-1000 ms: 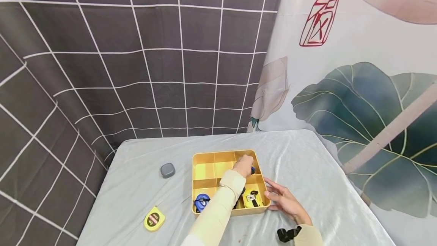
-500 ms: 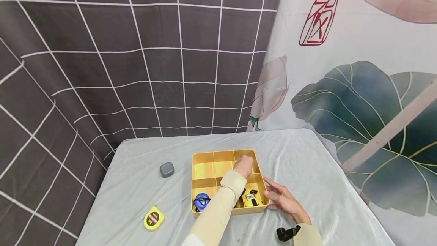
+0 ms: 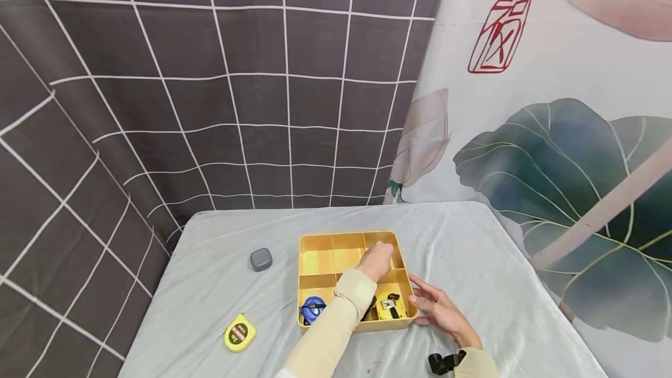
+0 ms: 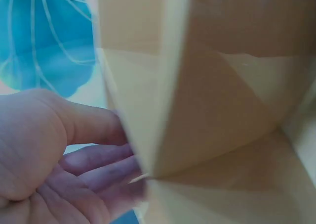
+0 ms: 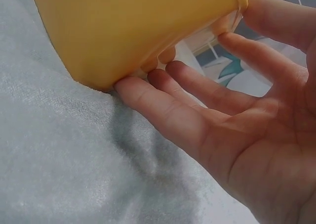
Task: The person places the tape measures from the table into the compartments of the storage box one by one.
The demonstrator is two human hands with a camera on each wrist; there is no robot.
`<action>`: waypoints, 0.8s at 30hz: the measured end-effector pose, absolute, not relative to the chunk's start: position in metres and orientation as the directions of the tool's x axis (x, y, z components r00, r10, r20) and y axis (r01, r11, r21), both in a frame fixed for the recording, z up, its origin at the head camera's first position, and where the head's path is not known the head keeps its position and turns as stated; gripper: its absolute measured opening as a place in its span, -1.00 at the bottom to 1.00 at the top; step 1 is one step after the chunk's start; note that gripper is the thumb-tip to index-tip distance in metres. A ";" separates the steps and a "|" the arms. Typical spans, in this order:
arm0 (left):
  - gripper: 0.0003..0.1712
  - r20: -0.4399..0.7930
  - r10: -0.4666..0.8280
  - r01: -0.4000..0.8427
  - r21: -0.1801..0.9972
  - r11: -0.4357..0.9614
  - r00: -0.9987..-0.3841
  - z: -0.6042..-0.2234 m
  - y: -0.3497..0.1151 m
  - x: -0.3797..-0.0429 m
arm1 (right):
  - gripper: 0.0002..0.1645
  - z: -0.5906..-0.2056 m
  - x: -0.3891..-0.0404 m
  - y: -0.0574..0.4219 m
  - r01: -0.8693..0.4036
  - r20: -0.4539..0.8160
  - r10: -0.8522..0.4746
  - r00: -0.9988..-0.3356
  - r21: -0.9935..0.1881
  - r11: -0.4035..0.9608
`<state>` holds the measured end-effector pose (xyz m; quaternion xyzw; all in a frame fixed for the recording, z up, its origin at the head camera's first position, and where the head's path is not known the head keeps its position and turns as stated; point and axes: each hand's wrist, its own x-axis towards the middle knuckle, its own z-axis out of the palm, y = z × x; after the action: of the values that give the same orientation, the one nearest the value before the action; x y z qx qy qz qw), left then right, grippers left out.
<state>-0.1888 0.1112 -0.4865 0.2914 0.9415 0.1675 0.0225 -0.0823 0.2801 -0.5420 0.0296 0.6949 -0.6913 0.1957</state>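
Note:
My left hand [image 3: 378,259] reaches down into the back right compartment of a yellow divided box [image 3: 385,325]. Its fingertips are hidden, and I cannot tell what they hold. My right hand [image 3: 443,315] touches the box's right side, thumb at the rim, fingers lightly bent against the wall; the right wrist view shows these fingers [image 5: 163,103] low on the outside. A blue tape measure [image 3: 313,308] lies in the front left compartment, a yellow tape measure [image 3: 391,307] in the front right one. Part of a black object [image 3: 370,306] shows beside my left sleeve.
A yellow-green tape measure [image 3: 240,333] lies on the grey-white cloth left of the box, with a small dark grey rounded object [image 3: 261,259] behind it. A dark grid curtain [image 3: 252,104] hangs behind the table, and a leaf-print cloth [image 3: 556,162] hangs at the right.
A small blue thing that showed beside my left hand a second ago is out of sight. The left hand has shifted slightly; the right hand stays at the box. The head view has swung slightly.

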 end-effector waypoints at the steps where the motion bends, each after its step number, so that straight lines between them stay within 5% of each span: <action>1: -0.85 0.059 0.561 0.547 0.327 0.770 -0.825 -0.483 0.111 -0.187 | -0.20 -0.542 -0.082 0.281 0.312 -0.313 -0.226 -0.922 -0.949 0.044; 16: -0.80 0.246 0.616 0.663 0.320 0.677 -0.748 -0.451 0.063 -0.146 | -0.19 -0.538 -0.081 0.279 0.289 -0.295 -0.242 -0.925 -0.956 0.059; 24: -0.75 0.271 0.565 0.618 0.482 0.621 -0.779 -0.448 0.009 -0.120 | -0.19 -0.539 -0.082 0.280 0.276 -0.282 -0.245 -0.928 -0.959 0.059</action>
<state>-0.1197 0.0090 -0.4478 0.3291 0.8991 0.2849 -0.0463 -0.0822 0.2804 -0.5390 0.0112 0.7026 -0.6857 0.1899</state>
